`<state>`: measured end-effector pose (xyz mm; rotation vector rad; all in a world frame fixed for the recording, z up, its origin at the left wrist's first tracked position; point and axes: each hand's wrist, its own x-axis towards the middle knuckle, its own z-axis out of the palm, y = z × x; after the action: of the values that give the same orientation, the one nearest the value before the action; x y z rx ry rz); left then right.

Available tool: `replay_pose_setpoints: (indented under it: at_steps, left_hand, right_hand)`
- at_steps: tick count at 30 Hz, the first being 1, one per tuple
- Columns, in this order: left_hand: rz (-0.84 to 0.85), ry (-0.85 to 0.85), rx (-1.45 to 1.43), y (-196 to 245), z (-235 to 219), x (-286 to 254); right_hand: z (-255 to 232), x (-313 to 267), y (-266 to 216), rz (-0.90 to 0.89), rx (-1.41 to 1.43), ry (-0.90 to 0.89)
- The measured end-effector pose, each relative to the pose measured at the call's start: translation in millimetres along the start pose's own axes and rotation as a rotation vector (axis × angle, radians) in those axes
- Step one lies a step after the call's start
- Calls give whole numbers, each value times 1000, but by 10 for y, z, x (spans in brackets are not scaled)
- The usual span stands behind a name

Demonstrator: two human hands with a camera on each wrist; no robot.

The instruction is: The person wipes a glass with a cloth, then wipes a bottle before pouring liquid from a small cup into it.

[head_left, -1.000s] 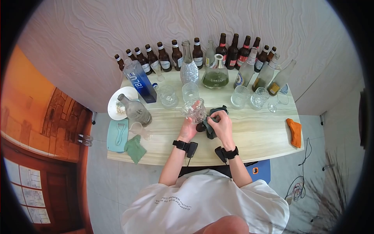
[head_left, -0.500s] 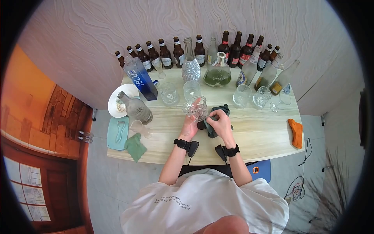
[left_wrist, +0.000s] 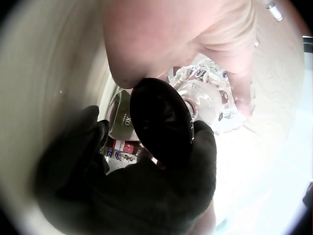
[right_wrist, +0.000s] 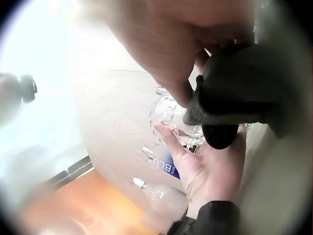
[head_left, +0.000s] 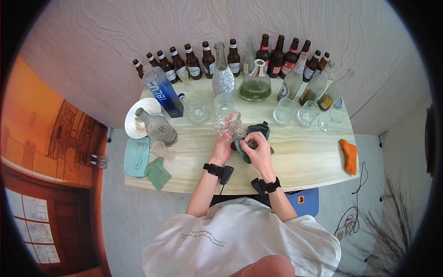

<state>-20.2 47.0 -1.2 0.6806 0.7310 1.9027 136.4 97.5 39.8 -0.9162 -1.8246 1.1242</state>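
My left hand (head_left: pixel 222 150) holds a clear footed glass bowl (head_left: pixel 228 124) with a wavy rim above the table. The bowl tilts away, and its black round foot (left_wrist: pixel 159 117) faces back toward me. Between thumb and fingers, my right hand (head_left: pixel 259 154) pinches a dark grey-green cloth (head_left: pixel 259 131). In the left wrist view the cloth wraps the lower edge of the foot. The right wrist view shows the cloth draped over much of that foot, with the left palm (right_wrist: pixel 212 169) just below.
Beyond the hands stand clear tumblers (head_left: pixel 197 113), a silver glittering bottle (head_left: pixel 224 81) and a green-filled decanter (head_left: pixel 255 87). Brown beer bottles (head_left: pixel 193 64) line the back. At left are a blue bottle (head_left: pixel 164 94), a grey bottle (head_left: pixel 159 127) and a green cloth (head_left: pixel 158 173); an orange cloth (head_left: pixel 349 156) lies right.
My right hand has shifted slightly left and toward me, bringing the cloth over more of the black foot. The left hand keeps its hold on the glass bowl.
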Motion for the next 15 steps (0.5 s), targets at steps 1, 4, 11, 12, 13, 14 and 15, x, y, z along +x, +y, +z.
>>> replay_pose_setpoints:
  at_steps: [1,4,11,12,13,14,15]
  left_hand:
    - [-14,-10,-16,-13,-6,-1]
    - [-61,-24,-88,-47,-62,-36]
    - [-69,-52,-27,-184,-268,-46]
    - [-57,-70,2,-201,-297,-48]
    - [-62,-64,20,-205,-307,-51]
    - [-68,-58,38,-212,-317,-57]
    - [-73,-51,55,-220,-327,-65]
  right_hand:
    - [12,12,-13,-16,-23,5]
    - [52,161,183,65,-62,13]
    - [28,59,89,55,-76,-55]
    - [39,9,51,40,-69,-52]
    - [49,-34,24,27,-63,-47]
    - [54,-68,5,0,-75,-30]
    - [37,-92,-25,0,-74,-39]
